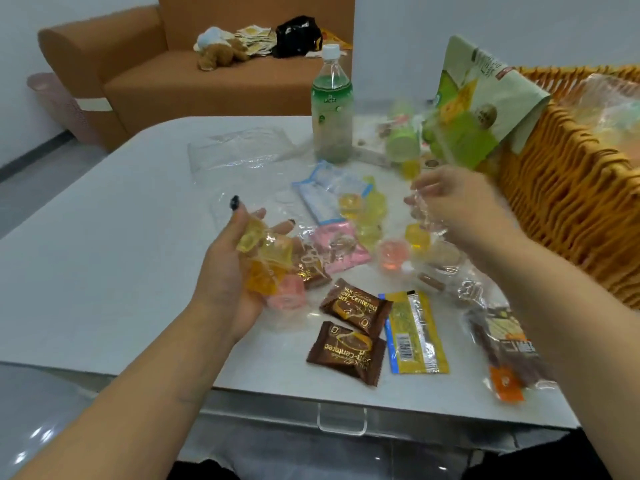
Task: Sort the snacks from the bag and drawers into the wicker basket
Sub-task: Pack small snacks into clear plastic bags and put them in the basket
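Yellow and pink jelly cups sit cupped in the left hand, the right hand pinches clear wrapping, and the wicker basket stands far right.

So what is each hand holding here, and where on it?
The left hand cups several jelly cups in its palm. The right hand pinches a clear wrapper at its fingertips; which part is too blurred to tell.
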### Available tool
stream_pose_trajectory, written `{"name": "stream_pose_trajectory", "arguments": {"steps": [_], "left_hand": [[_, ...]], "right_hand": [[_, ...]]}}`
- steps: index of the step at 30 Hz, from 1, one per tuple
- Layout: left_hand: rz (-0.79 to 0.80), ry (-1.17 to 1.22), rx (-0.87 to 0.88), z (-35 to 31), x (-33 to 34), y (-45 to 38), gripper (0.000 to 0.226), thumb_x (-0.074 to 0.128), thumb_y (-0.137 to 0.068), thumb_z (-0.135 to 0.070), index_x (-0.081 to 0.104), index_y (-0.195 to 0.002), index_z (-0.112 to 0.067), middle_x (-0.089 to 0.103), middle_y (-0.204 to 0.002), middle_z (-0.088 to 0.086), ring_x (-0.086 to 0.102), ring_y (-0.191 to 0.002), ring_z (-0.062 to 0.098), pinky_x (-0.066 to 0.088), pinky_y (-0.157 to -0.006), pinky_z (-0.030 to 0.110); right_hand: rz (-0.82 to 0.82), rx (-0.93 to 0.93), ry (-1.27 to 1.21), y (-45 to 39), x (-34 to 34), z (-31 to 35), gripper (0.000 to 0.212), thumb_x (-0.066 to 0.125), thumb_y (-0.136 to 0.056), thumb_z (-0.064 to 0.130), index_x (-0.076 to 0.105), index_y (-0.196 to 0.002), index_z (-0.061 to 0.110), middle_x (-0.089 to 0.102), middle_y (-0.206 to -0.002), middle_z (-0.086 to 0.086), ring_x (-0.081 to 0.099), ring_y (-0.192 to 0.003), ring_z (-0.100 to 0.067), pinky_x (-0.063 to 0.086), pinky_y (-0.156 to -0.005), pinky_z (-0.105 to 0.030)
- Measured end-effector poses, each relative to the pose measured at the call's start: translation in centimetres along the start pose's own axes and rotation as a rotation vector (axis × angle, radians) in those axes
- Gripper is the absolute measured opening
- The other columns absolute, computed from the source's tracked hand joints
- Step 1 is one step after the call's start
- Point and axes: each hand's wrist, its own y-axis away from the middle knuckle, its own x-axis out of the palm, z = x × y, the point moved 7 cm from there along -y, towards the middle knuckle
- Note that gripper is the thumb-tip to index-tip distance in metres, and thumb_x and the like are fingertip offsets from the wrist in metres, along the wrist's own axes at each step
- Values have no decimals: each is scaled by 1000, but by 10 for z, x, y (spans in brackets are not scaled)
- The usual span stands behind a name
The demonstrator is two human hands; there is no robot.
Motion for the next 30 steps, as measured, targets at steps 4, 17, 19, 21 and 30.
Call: {"name": "stream_pose_trajectory", "arguments": {"steps": [4, 17, 19, 21, 30], "left_hand": [[1, 94, 17, -6, -3, 2, 52, 49, -91, -53, 57, -126, -15, 71, -116, 11, 70, -102, 29, 54, -85, 54], [12, -118, 92, -6, 1, 5, 62, 61, -68, -47, 58, -122, -16, 74, -106, 8, 74, -86, 26, 61, -66, 38], [-1, -101, 82, -6, 3, 4, 65, 63, -67, -46, 57, -124, -16, 74, -108, 9, 74, -88, 27, 61, -65, 38], [-11, -117, 80, -6, 5, 2, 60, 64, -71, -44, 58, -124, -17, 74, -109, 8, 74, -90, 28, 61, -69, 41], [63, -198, 28, 5, 13, 1, 57, 62, -69, -42, 61, -120, -16, 76, -97, 10, 72, -77, 25, 58, -68, 41]], "right_hand": [[287, -153, 593, 9, 51, -17, 50, 73, -81, 27, 54, -128, 26, 58, -120, -3, 57, -104, -20, 49, -85, -31], [112, -32, -409, 13, -42, 45, 21, 66, -87, 23, 65, -98, 5, 72, -76, -2, 66, -61, -18, 53, -51, -23], [263, -66, -299, 21, -32, 51, 27, 67, -82, 30, 68, -95, 7, 74, -77, -7, 67, -59, -19, 52, -52, -26], [410, -68, -198, 25, -19, 49, 26, 67, -73, 35, 72, -84, 12, 74, -80, -7, 67, -69, -25, 54, -67, -35], [931, 71, -303, 39, 8, 34, 38, 55, -86, 15, 65, -122, 20, 70, -113, -9, 68, -87, -19, 57, -66, -27]]}}
